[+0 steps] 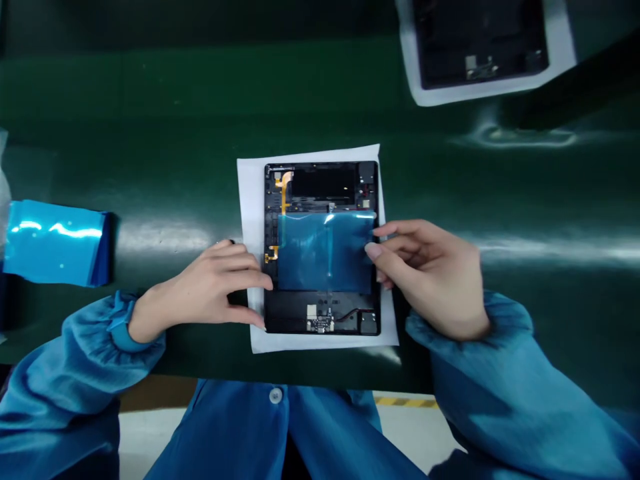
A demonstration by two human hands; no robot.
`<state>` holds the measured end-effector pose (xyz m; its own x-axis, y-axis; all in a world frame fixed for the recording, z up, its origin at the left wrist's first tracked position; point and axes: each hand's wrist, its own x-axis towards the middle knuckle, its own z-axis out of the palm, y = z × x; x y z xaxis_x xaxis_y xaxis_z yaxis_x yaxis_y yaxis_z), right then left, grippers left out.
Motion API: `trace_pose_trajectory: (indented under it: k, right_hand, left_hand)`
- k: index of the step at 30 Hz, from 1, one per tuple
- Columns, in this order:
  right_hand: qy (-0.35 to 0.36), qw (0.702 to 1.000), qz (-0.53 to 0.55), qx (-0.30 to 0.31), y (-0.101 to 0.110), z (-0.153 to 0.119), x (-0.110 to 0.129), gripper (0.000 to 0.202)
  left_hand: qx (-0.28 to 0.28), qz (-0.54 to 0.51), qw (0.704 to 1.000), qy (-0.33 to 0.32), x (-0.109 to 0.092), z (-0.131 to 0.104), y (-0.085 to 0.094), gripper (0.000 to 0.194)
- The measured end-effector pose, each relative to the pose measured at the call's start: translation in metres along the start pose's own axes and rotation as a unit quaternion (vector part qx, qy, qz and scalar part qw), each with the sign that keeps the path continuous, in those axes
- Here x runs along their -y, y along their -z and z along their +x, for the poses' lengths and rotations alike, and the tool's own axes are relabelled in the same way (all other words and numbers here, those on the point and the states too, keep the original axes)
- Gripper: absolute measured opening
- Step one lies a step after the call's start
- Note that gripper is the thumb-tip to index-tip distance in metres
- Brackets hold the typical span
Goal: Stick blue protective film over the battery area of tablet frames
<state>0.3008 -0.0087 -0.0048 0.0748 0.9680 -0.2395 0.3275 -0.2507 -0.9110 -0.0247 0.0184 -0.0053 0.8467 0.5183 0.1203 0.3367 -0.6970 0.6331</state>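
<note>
An opened tablet housing with circuit boards and an orange flex cable lies on a white sheet. Across its middle is a translucent blue film. My left hand rests at the housing's lower left edge, its index finger and thumb apart, the fingertips touching the frame. At the other side, my right hand has the film's right edge between thumb and fingers. The remaining fingers of that hand curl beneath and are partly hidden.
To the left lies a stack of shiny blue film sheets. Another opened tablet housing sits on a white sheet at the upper right, beside a dark bar-like object. The green work surface has its front edge near my body.
</note>
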Motion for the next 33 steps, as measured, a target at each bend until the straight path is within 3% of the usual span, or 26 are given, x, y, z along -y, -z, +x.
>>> trace_pose_trajectory:
  k: [3, 6, 10, 14, 21, 26, 29, 31, 33]
  right_hand:
    - [0.005, 1.000, 0.022, -0.012, 0.000, 0.000, -0.004, 0.025]
    - [0.003, 0.999, 0.040, -0.021, -0.002, -0.001, -0.006, 0.028]
    - [0.022, 0.998, 0.043, -0.050, -0.004, -0.001, -0.007, 0.025]
    - [0.036, 0.995, 0.062, -0.067, -0.006, 0.000, -0.009, 0.023]
    - [0.056, 0.993, 0.070, -0.073, -0.012, 0.001, -0.014, 0.026]
    - [0.063, 0.992, 0.081, -0.078, -0.012, 0.004, -0.024, 0.032]
    - [0.079, 0.991, 0.060, -0.085, -0.010, 0.006, -0.028, 0.030]
    - [0.137, 0.987, -0.015, -0.088, -0.008, 0.003, -0.028, 0.027]
    - [0.245, 0.958, -0.140, -0.054, -0.006, -0.002, -0.024, 0.026]
  left_hand:
    - [-0.033, 0.041, 0.999, 0.014, -0.005, 0.012, 0.005, 0.035]
    - [-0.043, 0.173, 0.984, 0.001, -0.010, 0.035, 0.006, 0.023]
    - [0.070, 0.263, 0.962, -0.016, -0.017, 0.070, 0.001, 0.032]
    - [0.171, 0.292, 0.941, -0.011, -0.030, 0.094, -0.004, 0.055]
    - [0.197, 0.315, 0.928, 0.013, -0.044, 0.108, -0.015, 0.067]
    - [0.157, 0.259, 0.953, 0.022, -0.028, 0.104, -0.015, 0.067]
    - [0.039, 0.222, 0.972, 0.074, -0.008, 0.088, -0.007, 0.055]
    - [-0.049, 0.207, 0.971, 0.110, 0.007, 0.073, -0.003, 0.049]
    - [-0.087, 0.184, 0.971, 0.122, 0.019, 0.059, -0.003, 0.057]
